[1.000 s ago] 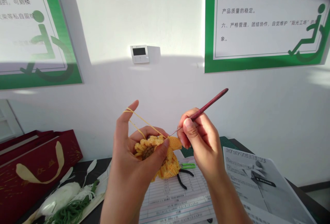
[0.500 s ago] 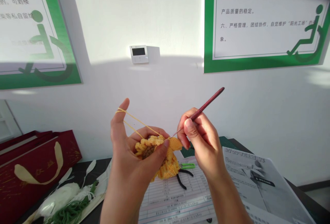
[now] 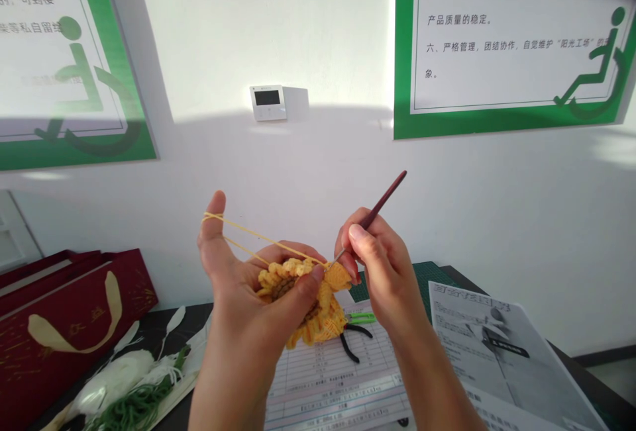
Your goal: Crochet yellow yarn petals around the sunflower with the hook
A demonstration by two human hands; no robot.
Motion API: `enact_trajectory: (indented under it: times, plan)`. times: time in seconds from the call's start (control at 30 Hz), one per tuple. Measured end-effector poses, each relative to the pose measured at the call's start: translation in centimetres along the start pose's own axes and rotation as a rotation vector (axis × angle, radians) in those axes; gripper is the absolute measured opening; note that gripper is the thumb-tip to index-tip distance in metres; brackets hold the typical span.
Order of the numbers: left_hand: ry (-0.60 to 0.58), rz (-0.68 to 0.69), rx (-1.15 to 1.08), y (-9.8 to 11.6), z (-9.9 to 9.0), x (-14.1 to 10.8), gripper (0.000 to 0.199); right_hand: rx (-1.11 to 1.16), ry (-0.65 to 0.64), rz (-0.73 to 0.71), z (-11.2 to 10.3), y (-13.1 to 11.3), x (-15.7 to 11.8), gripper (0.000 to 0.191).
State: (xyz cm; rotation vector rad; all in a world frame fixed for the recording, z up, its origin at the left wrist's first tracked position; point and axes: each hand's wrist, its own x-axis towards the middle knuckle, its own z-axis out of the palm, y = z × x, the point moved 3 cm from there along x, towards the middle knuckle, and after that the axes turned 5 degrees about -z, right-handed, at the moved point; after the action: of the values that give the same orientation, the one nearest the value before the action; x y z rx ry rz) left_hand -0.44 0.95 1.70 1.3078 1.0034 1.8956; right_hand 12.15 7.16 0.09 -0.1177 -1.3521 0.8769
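My left hand (image 3: 248, 305) pinches a yellow crocheted flower (image 3: 338, 277) with a brown centre, its thumb pressing on the near face. Around the raised forefinger loops yellow yarn (image 3: 253, 232), stretched taut down to the flower's top edge. My right hand (image 3: 375, 255) grips a crochet hook (image 3: 385, 200) with a dark red handle like a pen. The hook's thin metal shaft slants down to the flower's upper edge beside my left thumb; the tip is too small to make out among the stitches.
Printed sheets (image 3: 342, 378) lie under the hands, with black plier handles (image 3: 350, 345) and a bright green tool (image 3: 362, 318) on them. Another sheet (image 3: 517, 351) is at right near a green cutting mat (image 3: 430, 275). At left are white and green yarn (image 3: 139, 401) and a red gift bag (image 3: 84, 318).
My right hand and the crochet hook have moved left and closer to the flower. My left forefinger has tipped to the left, drawing the yarn with it.
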Motion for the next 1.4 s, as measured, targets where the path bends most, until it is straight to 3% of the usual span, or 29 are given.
enact_trajectory:
  times: [0.13, 0.33, 0.47, 0.7, 0.97, 1.07, 1.27, 1.4]
  plan:
    - [0.022, -0.007, -0.005, 0.1, 0.1, -0.1, 0.127, 0.041, 0.008, 0.035, 0.3, 0.7, 0.1, 0.037]
    - [0.044, -0.020, -0.033, 0.3, 0.1, -0.3, 0.122, 0.200, -0.027, 0.107, 0.5, 1.4, 0.3, 0.020]
    - [0.072, -0.018, -0.029, 0.4, -0.1, -0.3, 0.119, 0.237, -0.037, 0.150, 0.4, 1.7, 0.5, 0.019]
    - [0.122, -0.012, -0.020, 0.5, -0.6, -0.2, 0.119, 0.042, -0.081, -0.026, -0.2, 0.8, 0.7, 0.014]
    - [0.107, 0.019, -0.044, 0.4, -0.3, -0.4, 0.109, -0.160, -0.222, -0.005, -0.1, -1.5, -0.4, 0.006]
    - [0.072, 0.045, -0.071, 0.4, -0.1, -0.5, 0.106, -0.152, -0.182, -0.048, 0.0, -1.3, -0.4, 0.005]
    - [0.033, 0.117, -0.127, 0.8, 0.3, -1.1, 0.095, 0.105, -0.048, -0.099, 0.2, -0.1, 0.2, 0.008]
    - [-0.050, 0.129, -0.128, 0.8, 0.5, -1.1, 0.094, 0.101, 0.011, -0.098, -0.1, -0.4, 0.0, 0.006]
